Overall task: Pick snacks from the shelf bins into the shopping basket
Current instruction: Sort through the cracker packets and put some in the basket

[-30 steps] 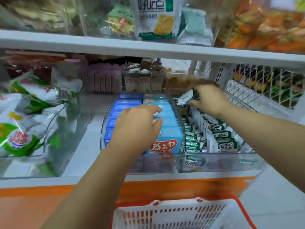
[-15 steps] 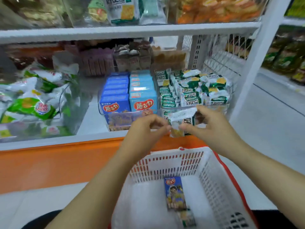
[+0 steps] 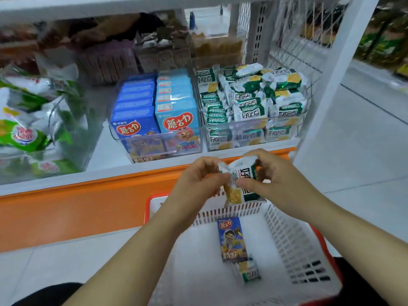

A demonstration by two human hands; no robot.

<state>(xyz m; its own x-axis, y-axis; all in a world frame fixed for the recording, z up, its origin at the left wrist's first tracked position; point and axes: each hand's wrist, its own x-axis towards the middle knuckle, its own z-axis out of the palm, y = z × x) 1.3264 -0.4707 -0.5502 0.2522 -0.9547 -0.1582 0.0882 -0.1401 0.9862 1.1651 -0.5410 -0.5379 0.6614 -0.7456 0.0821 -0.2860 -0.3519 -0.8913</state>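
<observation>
**Both hands on one cracker packet**

The left hand (image 3: 196, 180) and right hand (image 3: 278, 180) pinch a green-and-white cracker packet (image 3: 246, 173) between them. Below the hands, the white basket (image 3: 289, 235) holds a blue box (image 3: 233, 239) and a small packet (image 3: 249, 272).

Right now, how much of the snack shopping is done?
Done: a blue box and a green packet lie in the basket. In hand: the left hand and right hand both pinch a second green packet just above the basket's far rim, not yet dropped. Left: let it fall in, then maybe pick more; the shelf bin holds plenty.
</observation>
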